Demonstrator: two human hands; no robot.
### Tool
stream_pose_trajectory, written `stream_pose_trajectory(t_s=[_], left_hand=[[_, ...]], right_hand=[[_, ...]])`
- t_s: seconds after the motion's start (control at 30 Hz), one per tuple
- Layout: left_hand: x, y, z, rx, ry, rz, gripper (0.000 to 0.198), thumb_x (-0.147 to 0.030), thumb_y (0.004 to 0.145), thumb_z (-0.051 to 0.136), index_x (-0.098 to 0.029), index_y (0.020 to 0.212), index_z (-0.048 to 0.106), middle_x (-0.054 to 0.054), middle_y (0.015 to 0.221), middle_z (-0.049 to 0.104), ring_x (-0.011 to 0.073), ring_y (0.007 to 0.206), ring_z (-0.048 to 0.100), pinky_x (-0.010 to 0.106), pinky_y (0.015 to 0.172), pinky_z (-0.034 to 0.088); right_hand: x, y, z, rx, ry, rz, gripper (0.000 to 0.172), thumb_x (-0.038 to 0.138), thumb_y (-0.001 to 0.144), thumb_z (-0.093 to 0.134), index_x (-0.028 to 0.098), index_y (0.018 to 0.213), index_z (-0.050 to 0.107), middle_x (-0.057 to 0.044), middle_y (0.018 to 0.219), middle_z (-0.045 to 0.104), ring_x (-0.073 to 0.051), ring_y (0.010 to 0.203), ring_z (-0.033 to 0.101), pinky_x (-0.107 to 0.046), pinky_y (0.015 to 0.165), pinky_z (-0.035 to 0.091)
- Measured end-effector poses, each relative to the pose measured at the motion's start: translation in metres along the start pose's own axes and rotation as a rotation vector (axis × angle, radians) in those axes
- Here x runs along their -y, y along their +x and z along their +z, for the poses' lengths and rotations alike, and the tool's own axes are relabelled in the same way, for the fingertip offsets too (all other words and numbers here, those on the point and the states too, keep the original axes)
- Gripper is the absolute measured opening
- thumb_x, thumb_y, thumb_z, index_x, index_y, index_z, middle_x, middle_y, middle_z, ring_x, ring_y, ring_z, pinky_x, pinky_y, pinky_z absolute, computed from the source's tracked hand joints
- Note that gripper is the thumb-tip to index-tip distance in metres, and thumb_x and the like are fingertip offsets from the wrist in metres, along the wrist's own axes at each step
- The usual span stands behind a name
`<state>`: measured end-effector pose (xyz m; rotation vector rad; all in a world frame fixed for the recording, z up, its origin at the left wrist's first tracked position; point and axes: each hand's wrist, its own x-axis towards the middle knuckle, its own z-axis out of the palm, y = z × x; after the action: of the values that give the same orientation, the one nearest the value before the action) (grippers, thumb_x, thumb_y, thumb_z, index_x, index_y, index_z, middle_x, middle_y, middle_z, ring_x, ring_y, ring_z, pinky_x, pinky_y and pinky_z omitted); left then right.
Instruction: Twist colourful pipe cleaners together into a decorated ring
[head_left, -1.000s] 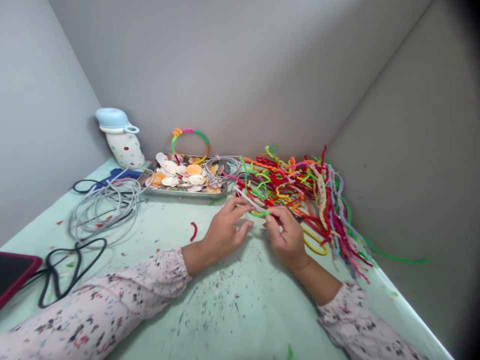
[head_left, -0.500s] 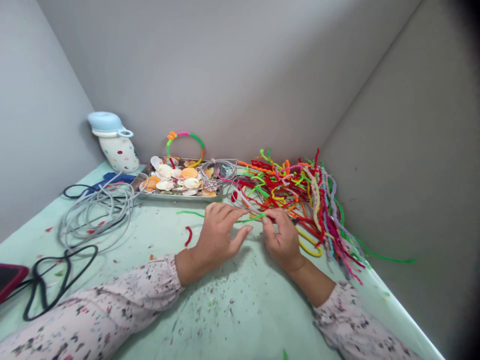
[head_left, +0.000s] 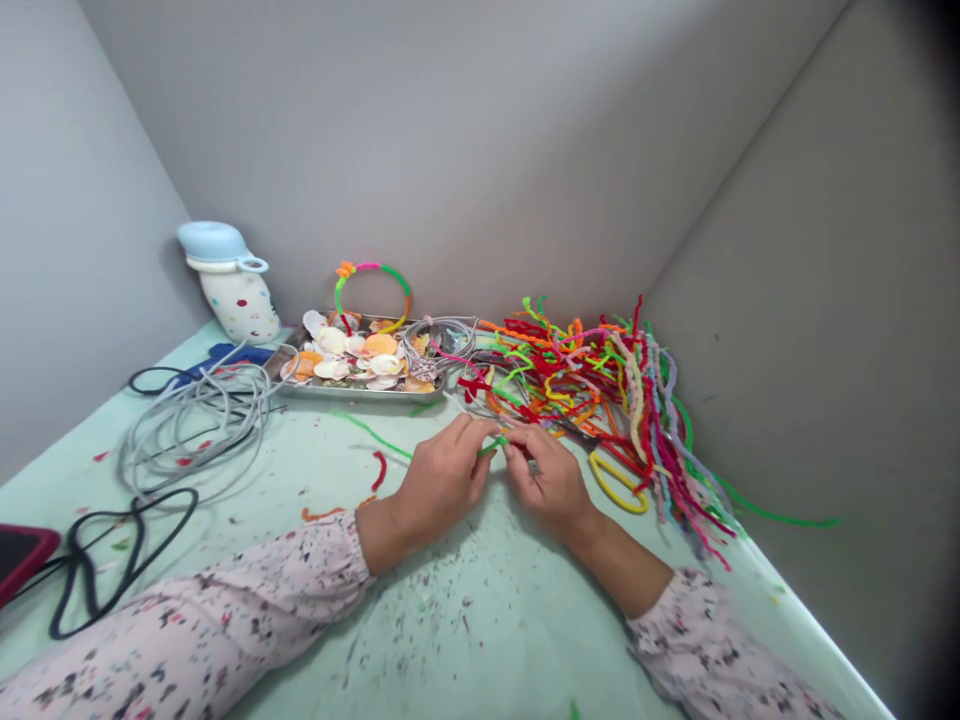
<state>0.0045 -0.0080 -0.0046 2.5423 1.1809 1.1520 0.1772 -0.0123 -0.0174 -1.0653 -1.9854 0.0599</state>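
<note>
Just beyond the green strand [head_left: 500, 441], shells [head_left: 381, 346] fill a tray [head_left: 360, 394], wire [head_left: 468, 338] seemingly overlapping.

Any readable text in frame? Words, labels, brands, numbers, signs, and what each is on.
None readable.
White bottle: small coloured prints, too small to tell whether any are letters.
Red-edged device: dark face, no text visible.
Walls: no signs seen.

The left grip [head_left: 442, 468] and right grip [head_left: 551, 482] pinch a green strand [head_left: 493, 446]; beyond them on the counter [head_left: 525, 620] stand a tray [head_left: 360, 396] of shells [head_left: 330, 342] and a colourful heap [head_left: 574, 370].
</note>
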Motion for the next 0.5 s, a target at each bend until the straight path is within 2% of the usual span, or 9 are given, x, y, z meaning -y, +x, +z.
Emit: stream_pose_trajectory(t_s=[0.17,0.33,0.5], left_hand=[[0.0041,0.0012,-0.0001,-0.024,0.069,0.066,0.021,-0.017,0.088,0.047,-0.02,0.107,0.057,0.004,0.087,0.056,0.0156,0.079,0.056,0.026,0.07,0.046],[0.0071,0.0025,-0.0004,-0.053,0.071,0.125,0.019,-0.019,0.09,0.047,-0.019,0.103,0.061,0.004,0.085,0.058,0.0146,0.078,0.056,0.025,0.07,0.046],[0.0073,0.0035,-0.0018,-0.074,0.12,0.181,0.019,-0.019,0.09,0.048,-0.018,0.102,0.063,0.004,0.082,0.06,0.0139,0.075,0.056,0.025,0.068,0.046]], right_hand=[[-0.001,-0.0014,0.0,0.006,0.011,-0.005,0.015,0.018,0.088,0.048,0.02,0.1,0.057,-0.007,0.093,0.063,-0.02,0.096,0.059,-0.034,0.085,0.048],[0.0002,-0.0007,-0.0016,0.018,0.006,-0.005,0.014,0.018,0.088,0.047,0.021,0.098,0.057,-0.005,0.087,0.062,-0.018,0.087,0.06,-0.034,0.083,0.049],[0.001,0.0001,-0.0029,0.015,0.036,-0.012,0.015,0.017,0.088,0.047,0.021,0.098,0.056,-0.005,0.09,0.063,-0.02,0.102,0.059,-0.036,0.088,0.048]])
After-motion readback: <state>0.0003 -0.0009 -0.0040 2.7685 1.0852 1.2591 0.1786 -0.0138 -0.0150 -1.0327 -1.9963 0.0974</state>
